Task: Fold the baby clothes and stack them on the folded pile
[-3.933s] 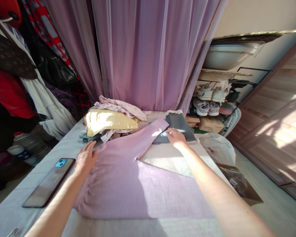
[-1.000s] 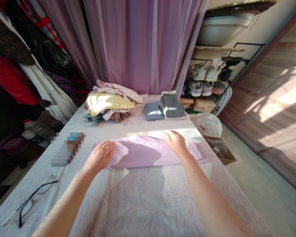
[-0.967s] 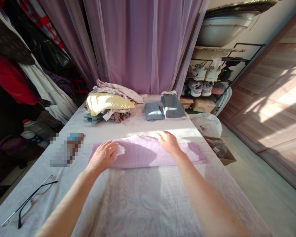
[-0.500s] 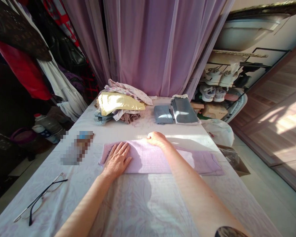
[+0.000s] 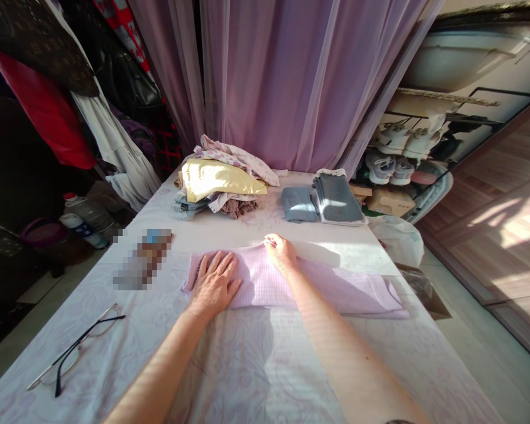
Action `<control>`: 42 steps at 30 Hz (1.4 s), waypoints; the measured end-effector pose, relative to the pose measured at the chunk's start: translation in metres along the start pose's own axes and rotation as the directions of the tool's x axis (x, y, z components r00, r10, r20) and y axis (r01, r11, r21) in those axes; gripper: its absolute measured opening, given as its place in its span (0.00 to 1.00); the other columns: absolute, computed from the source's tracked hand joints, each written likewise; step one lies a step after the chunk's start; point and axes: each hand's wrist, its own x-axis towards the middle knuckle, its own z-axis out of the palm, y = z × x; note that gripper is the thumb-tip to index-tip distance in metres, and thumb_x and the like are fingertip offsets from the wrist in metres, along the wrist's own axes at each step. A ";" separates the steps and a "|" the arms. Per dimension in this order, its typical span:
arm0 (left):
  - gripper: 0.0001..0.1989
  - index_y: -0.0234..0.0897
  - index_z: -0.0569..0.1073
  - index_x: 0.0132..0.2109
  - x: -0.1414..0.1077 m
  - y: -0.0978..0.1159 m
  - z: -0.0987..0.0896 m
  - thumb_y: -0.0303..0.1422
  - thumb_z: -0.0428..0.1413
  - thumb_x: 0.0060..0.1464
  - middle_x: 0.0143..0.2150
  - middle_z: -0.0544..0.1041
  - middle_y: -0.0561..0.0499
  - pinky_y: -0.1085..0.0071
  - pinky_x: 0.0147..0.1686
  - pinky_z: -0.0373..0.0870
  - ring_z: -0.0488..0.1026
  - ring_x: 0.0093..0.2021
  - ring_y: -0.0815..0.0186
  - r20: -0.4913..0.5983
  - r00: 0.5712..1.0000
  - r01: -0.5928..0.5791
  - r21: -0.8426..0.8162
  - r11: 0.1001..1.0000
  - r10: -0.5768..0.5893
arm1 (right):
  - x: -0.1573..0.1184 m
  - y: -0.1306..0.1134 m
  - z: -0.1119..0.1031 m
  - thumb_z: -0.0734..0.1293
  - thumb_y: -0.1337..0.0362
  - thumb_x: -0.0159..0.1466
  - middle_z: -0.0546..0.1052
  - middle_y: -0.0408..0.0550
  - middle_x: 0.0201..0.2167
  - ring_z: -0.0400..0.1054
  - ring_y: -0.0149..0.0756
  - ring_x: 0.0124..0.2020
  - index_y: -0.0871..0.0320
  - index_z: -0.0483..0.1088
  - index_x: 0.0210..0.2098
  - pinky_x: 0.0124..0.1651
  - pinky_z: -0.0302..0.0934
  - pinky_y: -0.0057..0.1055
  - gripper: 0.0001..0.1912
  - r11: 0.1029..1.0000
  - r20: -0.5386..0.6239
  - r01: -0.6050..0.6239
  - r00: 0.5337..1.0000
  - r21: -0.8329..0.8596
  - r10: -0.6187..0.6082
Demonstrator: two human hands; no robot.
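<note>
A lilac waffle-knit cloth (image 5: 335, 292) lies folded into a long strip across the table. My left hand (image 5: 214, 284) rests flat on its left part, fingers spread. My right hand (image 5: 280, 252) sits at the strip's far edge, with fingers and thumb gathered on the fabric. Beyond the strip are a heap of mixed clothes (image 5: 216, 188) topped by a pale yellow garment, a folded blue-grey garment (image 5: 298, 204), and a folded dark grey garment (image 5: 338, 200). A blurred phone (image 5: 143, 259) and wire-rimmed glasses (image 5: 77, 347) lie to the left.
A floral sheet (image 5: 265, 368) covers the table, with a sheer lilac curtain (image 5: 282, 88) behind it. A shoe rack (image 5: 397, 153) and white plastic bag (image 5: 397, 240) stand beyond the right edge. Plastic bottles (image 5: 86, 218) sit on the floor at left.
The cloth, wide and partly folded earlier, is now a narrow strip. My right hand has slid left along its far edge, and my left hand has settled flat on it.
</note>
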 end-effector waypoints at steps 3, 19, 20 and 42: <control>0.26 0.43 0.68 0.64 0.001 -0.001 -0.001 0.44 0.49 0.61 0.66 0.67 0.47 0.46 0.68 0.43 0.58 0.68 0.48 -0.005 1.000 0.026 0.016 1.000 -0.026 | -0.002 0.000 -0.001 0.56 0.57 0.64 0.81 0.34 0.45 0.73 0.35 0.44 0.42 0.73 0.50 0.48 0.62 0.33 0.20 0.998 -0.036 0.055 0.998 -0.013 -0.055; 0.28 0.37 0.72 0.60 0.004 -0.019 0.003 0.48 0.48 0.60 0.65 0.68 0.40 0.46 0.64 0.53 0.61 0.66 0.46 -0.050 0.999 -0.013 0.061 0.998 0.016 | -0.068 0.098 -0.084 0.58 0.65 0.66 0.80 0.51 0.46 0.72 0.41 0.50 0.55 0.77 0.45 0.55 0.63 0.37 0.17 0.891 -0.239 0.261 0.901 -0.371 -0.363; 0.26 0.38 0.73 0.58 0.002 -0.020 0.003 0.47 0.47 0.61 0.63 0.70 0.41 0.46 0.64 0.53 0.62 0.65 0.47 -0.065 0.997 -0.043 0.055 0.998 0.047 | -0.072 0.112 -0.101 0.58 0.65 0.66 0.80 0.53 0.44 0.72 0.42 0.47 0.58 0.77 0.44 0.53 0.64 0.38 0.17 0.906 -0.293 0.186 0.905 -0.381 -0.309; 0.22 0.47 0.69 0.63 -0.024 0.020 -0.014 0.41 0.50 0.64 0.66 0.67 0.48 0.50 0.65 0.56 0.61 0.66 0.55 0.169 0.970 -0.169 -0.063 0.984 0.177 | -0.108 0.179 -0.169 0.61 0.51 0.64 0.78 0.55 0.33 0.69 0.44 0.30 0.57 0.75 0.43 0.30 0.54 0.33 0.20 0.768 -0.478 -0.509 0.824 -0.388 0.305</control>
